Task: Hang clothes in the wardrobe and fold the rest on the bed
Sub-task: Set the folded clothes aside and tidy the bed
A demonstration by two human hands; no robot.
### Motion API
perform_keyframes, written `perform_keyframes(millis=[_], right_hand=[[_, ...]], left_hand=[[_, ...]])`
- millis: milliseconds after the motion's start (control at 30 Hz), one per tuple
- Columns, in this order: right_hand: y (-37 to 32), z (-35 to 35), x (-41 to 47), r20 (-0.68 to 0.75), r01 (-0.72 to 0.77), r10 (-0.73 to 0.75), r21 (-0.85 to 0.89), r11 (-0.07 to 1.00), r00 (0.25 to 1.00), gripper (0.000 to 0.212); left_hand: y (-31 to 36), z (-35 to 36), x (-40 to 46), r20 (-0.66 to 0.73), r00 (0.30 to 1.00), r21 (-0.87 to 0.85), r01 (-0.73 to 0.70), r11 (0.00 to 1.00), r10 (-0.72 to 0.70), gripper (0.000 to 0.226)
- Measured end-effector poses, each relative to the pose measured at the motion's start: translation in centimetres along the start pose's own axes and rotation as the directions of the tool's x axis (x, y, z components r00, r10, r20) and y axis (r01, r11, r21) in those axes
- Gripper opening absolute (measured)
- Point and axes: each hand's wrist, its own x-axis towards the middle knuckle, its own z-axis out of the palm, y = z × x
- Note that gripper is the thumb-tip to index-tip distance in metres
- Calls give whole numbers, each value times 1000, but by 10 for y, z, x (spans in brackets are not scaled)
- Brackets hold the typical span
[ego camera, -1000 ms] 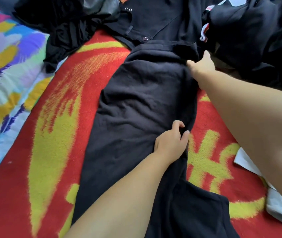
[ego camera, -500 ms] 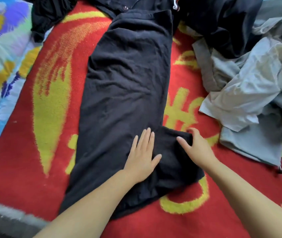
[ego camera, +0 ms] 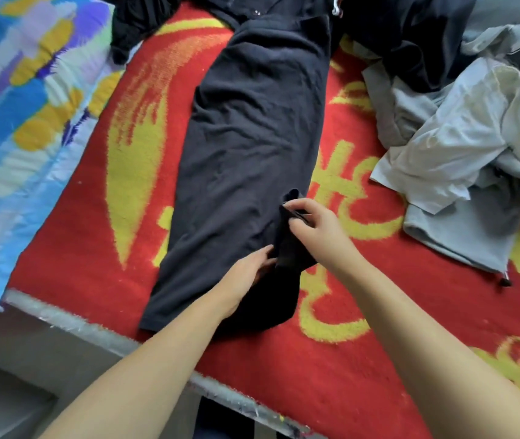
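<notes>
I see yellow characters woven into the red blanket (ego camera: 363,375), none I can read. My right hand (ego camera: 314,229) pinches a fold of the black garment (ego camera: 246,137), which lies lengthwise along the blanket. My left hand (ego camera: 246,274) rests on it, fingers nearly straight.

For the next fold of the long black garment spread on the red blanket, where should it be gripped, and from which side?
Likely the near hem of the black garment, approached from the bed's near edge. It lies flat and lengthwise, so that end lifts freely. The right hand already pinches a raised flap there; the left hand rests flat beside it.
</notes>
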Motion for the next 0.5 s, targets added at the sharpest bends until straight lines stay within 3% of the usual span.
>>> perform_keyframes(millis=[33, 67, 100, 167, 200, 233, 267, 300, 367, 400, 433, 500], right_hand=[[-7, 22, 0, 93, 54, -44, -107, 993, 995, 28], [-9, 42, 0, 207, 110, -63, -221, 969, 976, 33], [-8, 60, -1, 326, 157, -48, -317, 935, 944, 43], [4, 81, -7, 452, 257, -22, -465, 848, 892, 58], [14, 84, -11, 443, 314, -66, -515, 798, 894, 61], [26, 83, -18, 434, 368, -120, -551, 749, 893, 63], [39, 81, -26, 466, 424, -139, -590, 687, 874, 69], [52, 77, -34, 535, 484, -113, -630, 607, 837, 77], [75, 69, -47, 654, 585, 9, -683, 437, 757, 91], [83, 66, -49, 672, 611, 52, -700, 370, 739, 95], [88, 65, -49, 669, 618, 71, -718, 320, 740, 98], [89, 70, -44, 641, 607, 55, -749, 265, 766, 100]], left_hand=[[3, -14, -4, -100, 995, -122, -1, 993, -12, 34], [5, -32, -9, -216, 976, -136, -28, 990, -2, 36], [3, -52, -11, -341, 939, -59, -68, 996, 44, 41], [-1, -92, -17, -500, 831, 294, -103, 950, 245, 51], [-3, -110, -20, -448, 806, 527, -113, 843, 388, 58], [-7, -125, -20, -303, 817, 737, -125, 664, 490, 67], [-11, -138, -20, -104, 856, 890, -146, 431, 506, 75], [-15, -150, -18, 92, 894, 968, -184, 173, 438, 82], [-20, -172, -13, 338, 917, 918, -272, -288, 212, 93], [-21, -183, -12, 385, 913, 851, -297, -434, 131, 96], [-23, -192, -12, 399, 913, 804, -301, -513, 89, 96], [-24, -207, -12, 402, 913, 764, -292, -575, 72, 89]])
